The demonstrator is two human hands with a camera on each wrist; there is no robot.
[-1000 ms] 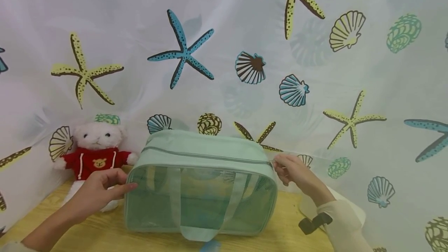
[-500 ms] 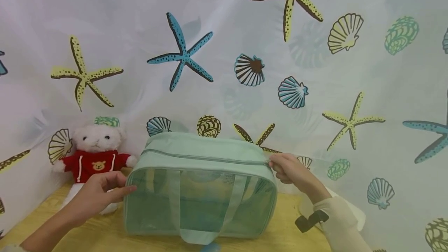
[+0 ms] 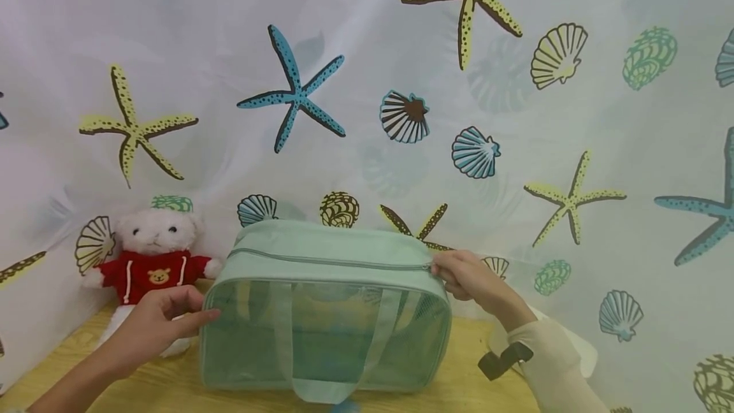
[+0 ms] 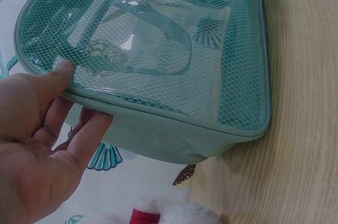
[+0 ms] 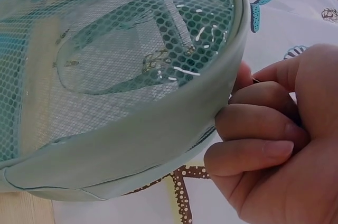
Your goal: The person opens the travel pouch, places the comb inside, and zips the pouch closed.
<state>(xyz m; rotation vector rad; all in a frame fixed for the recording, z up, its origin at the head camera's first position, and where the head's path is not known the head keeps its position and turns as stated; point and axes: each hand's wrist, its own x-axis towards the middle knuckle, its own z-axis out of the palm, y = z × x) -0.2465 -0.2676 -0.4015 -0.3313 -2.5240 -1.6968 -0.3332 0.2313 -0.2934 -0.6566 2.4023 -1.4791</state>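
Observation:
A mint-green bag [image 3: 344, 246] with clear and mesh panels stands upright on the wooden table, its handle strap [image 3: 325, 391] hanging down the front. Along its top runs a grey zipper [image 3: 338, 263]. My right hand [image 3: 474, 280] pinches the zipper pull at the right end, with the other fingers curled, as the right wrist view shows. At the opposite end my left hand [image 4: 47, 129] grips the bag's side edge, thumb over the front panel and fingers against the side panel. The pull itself is mostly hidden by my right fingers.
A white plush bear [image 3: 157, 234] in a red hoodie sits behind my left hand. A whitish object [image 3: 576, 346] lies partly behind my right sleeve. A curtain [image 3: 344, 164] printed with starfish and shells hangs close behind the bag.
My right hand has slid a short way left along the zipper with the pull. My left hand keeps its grip on the bag's side, and the whole view has shifted slightly.

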